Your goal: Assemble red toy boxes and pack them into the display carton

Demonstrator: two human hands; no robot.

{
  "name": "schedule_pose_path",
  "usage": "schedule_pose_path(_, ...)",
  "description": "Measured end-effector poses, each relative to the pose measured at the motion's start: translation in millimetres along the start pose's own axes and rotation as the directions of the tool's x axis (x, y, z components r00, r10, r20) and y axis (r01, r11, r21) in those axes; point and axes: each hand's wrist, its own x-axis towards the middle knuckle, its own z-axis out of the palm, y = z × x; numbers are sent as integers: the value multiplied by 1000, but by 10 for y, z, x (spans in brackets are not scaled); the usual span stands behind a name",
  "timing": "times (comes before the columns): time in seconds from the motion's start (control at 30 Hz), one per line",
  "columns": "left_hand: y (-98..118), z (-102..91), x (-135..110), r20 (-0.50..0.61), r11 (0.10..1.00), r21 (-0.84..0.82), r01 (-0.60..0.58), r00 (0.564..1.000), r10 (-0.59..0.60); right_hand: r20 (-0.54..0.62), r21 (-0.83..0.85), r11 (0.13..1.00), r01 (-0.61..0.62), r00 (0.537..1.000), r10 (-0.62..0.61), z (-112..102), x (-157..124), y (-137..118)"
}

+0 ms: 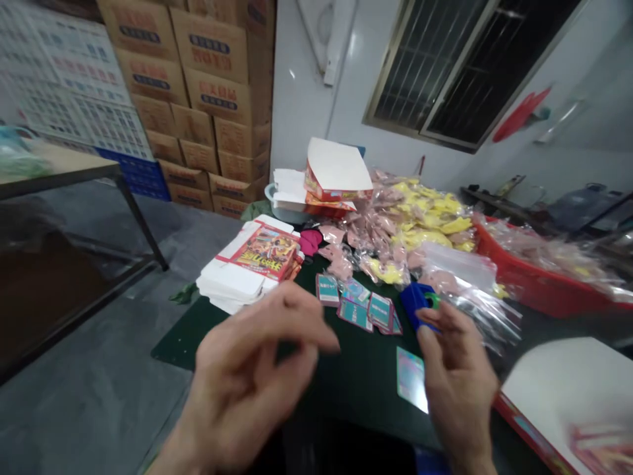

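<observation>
My left hand (260, 369) is raised over the near left edge of the dark green tabletop (346, 396). Its fingers are loosely bent, with a gap between thumb and index finger and nothing visible in it. My right hand (457, 379) has curled fingers, the thumb close to the fingertips; whatever they pinch, if anything, is hidden. Just behind those fingertips stands a blue tape dispenser (413, 303) with a green ring; contact is unclear. A shiny card (410, 376) lies left of my right hand, partly covered by it. Stacks of teal-backed cards (356, 311) lie farther back.
Flat printed boxes (270, 251) are piled at left. Open display boxes (339, 171) stand behind. Bagged pink and yellow pieces (425, 211) heap at the back, beside a red basket (539, 284). Clear bags (459, 270) lie right of the dispenser. Another white-and-red box (568, 382) is near right.
</observation>
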Motion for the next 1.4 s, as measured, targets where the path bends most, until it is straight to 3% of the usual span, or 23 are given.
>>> schedule_pose_path(0.07,-373,-187,225,19,959,276,-70,998,67,192,3,994,107,976,-105,425,187,-24)
schedule_pose_path(0.13,-783,-335,370,57,786,608,-110,994,95,369,12,972,234,903,-222,921,394,-58)
schedule_pose_path(0.2,-1144,-425,406,150,583,805,-107,988,-26,487,4,943,332,823,-292,1444,594,-117)
schedule_pose_path(0.27,-1387,-460,354,196,485,865,-128,976,-93,543,-12,920,393,775,-324,1930,751,-192)
schedule_pose_path(0.4,-1499,-441,207,172,444,890,-103,978,-118,610,-104,862,495,717,-339,2600,849,-336)
schedule_pose_path(0.53,-1444,-418,189,149,476,876,-77,982,-116,653,-178,799,574,677,-341,2815,739,-450)
schedule_pose_path(0.63,-1473,-421,198,123,507,860,-62,989,-86,661,-206,780,591,672,-334,2830,721,-551)
schedule_pose_path(0.73,-1529,-455,194,88,566,822,-62,996,-18,640,-250,807,535,717,-277,2812,858,-680)
schedule_pose_path(0.8,-1524,-501,198,28,606,795,-39,999,28,637,-247,840,483,734,-235,2753,994,-778)
schedule_pose_path(0.87,-1449,-547,215,-48,629,777,11,998,41,655,-198,871,450,722,-224,2619,1102,-881)
schedule_pose_path(1.03,-1018,-468,249,-162,630,772,79,984,74,689,-9,902,432,657,-307,1956,1036,-1092)
schedule_pose_path(1.2,-729,-53,114,-182,612,789,59,973,142,739,265,923,278,556,-380,1286,632,-1052)
schedule_pose_path(1.3,-697,169,-9,-135,694,720,24,985,106,749,289,951,110,593,-296,1016,444,-926)
schedule_pose_path(1.4,-607,278,-82,-76,829,556,55,997,-16,734,334,943,-5,628,-257,781,341,-823)
